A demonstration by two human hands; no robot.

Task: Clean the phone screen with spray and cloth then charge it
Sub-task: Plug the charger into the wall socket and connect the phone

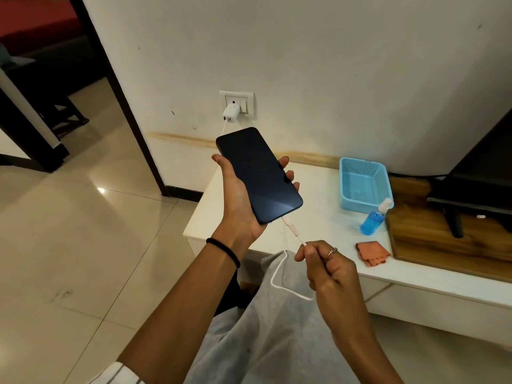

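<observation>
white cabinet (318,189) bearing basket, spray bottle (372,221), cloth (372,253) | left hand (238,200) cradling phone (257,173) screen-up above cabinet edge; right hand (327,261) pinching cable (279,278) just behind plug (291,227) | plug seemingly seating; advice: pushing straight along port axis, bracing phone; charger (230,113) sitting in socket
</observation>
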